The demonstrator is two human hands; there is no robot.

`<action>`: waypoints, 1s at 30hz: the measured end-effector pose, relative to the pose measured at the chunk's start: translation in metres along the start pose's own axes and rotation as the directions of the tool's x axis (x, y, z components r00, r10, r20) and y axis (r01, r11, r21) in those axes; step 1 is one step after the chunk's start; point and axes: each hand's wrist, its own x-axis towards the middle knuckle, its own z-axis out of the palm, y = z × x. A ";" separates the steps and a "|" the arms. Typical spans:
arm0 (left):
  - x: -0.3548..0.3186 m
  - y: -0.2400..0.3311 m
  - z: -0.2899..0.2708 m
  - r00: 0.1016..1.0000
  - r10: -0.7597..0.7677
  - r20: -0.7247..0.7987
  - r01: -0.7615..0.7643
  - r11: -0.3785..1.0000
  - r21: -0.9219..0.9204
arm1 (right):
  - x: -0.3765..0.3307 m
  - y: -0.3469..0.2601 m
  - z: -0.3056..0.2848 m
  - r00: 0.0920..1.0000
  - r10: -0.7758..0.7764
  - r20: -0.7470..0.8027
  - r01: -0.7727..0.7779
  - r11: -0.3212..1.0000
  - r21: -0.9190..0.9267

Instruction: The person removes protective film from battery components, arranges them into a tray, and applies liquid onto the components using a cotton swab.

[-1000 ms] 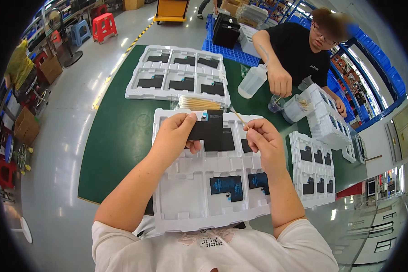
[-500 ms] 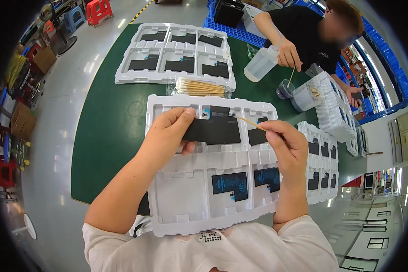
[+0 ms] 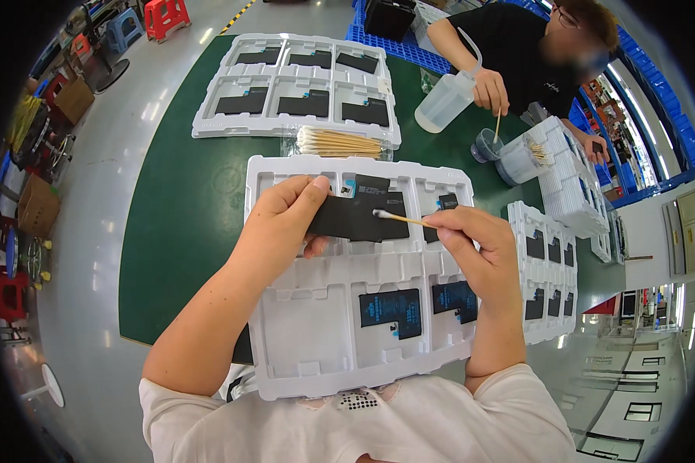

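Observation:
My left hand [image 3: 282, 220] pinches a flat black rectangular part [image 3: 359, 218] by its left end and holds it over a white moulded tray [image 3: 301, 339]. My right hand [image 3: 471, 243] grips a thin wooden cotton swab [image 3: 403, 218]; its white tip rests on the black part's right half. The tray's nearer pockets hold two more black parts with blue labels [image 3: 391, 310].
A bundle of swabs [image 3: 340, 143] lies beyond my tray, then a second white tray of black parts [image 3: 297, 85]. Stacked trays [image 3: 544, 270] stand to the right. Across the green table [image 3: 177, 208] a person holds a squeeze bottle [image 3: 444, 100] and a swab over a small cup [image 3: 486, 144].
My right hand has brought the swab's tip from the part's right edge onto its surface. The view has shifted slightly; the person opposite still dips a swab.

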 end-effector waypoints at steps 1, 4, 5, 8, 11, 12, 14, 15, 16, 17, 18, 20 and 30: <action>0.000 0.000 0.000 1.000 0.004 -0.004 -0.004 1.000 -0.009 | -0.001 0.001 -0.002 0.999 -0.002 0.037 0.001 1.000 0.012; 0.000 -0.001 0.002 1.000 0.013 -0.017 -0.014 1.000 -0.016 | -0.001 0.001 -0.003 0.998 -0.002 0.068 0.000 1.000 0.029; 0.000 0.000 0.002 1.000 0.018 -0.025 -0.018 1.000 -0.013 | -0.001 0.001 -0.002 0.998 -0.001 0.062 -0.002 0.999 0.035; -0.001 0.001 0.002 1.000 0.028 -0.014 -0.027 0.997 0.074 | 0.000 0.000 -0.001 0.999 0.040 -0.003 -0.040 0.999 0.033; -0.003 0.003 0.002 1.000 0.021 -0.010 -0.020 0.995 0.094 | 0.001 0.002 0.001 0.999 0.038 -0.029 -0.037 0.999 0.037; -0.002 0.002 0.002 1.000 0.023 -0.009 -0.022 0.995 0.094 | 0.000 0.002 0.000 0.999 0.037 -0.030 -0.036 0.999 0.037; -0.001 -0.001 0.002 0.999 0.050 -0.016 -0.049 0.997 0.058 | -0.002 0.002 -0.001 0.999 0.033 0.010 -0.034 0.998 0.048; -0.001 0.000 0.002 0.999 0.051 -0.017 -0.050 0.997 0.059 | -0.002 0.002 -0.002 0.999 0.031 0.010 -0.032 0.998 0.048; -0.001 0.001 0.003 0.999 0.046 -0.019 -0.045 0.997 0.063 | -0.002 0.001 -0.003 0.999 0.040 0.012 -0.041 0.997 0.059; -0.002 0.002 0.004 0.999 0.042 -0.021 -0.040 0.997 0.067 | -0.002 0.001 -0.003 0.999 0.048 0.014 -0.049 0.996 0.069; -0.003 0.003 0.004 0.999 0.044 -0.020 -0.042 0.997 0.068 | -0.001 0.000 -0.003 0.999 0.047 0.011 -0.047 0.997 0.068; -0.005 0.005 0.005 0.998 0.051 -0.025 -0.049 0.994 0.101 | 0.000 -0.001 -0.001 0.995 0.092 -0.038 -0.090 0.994 0.065; -0.004 0.003 0.006 0.999 0.043 -0.030 -0.041 0.997 0.067 | -0.002 0.000 -0.004 0.983 0.178 0.038 -0.182 0.972 0.146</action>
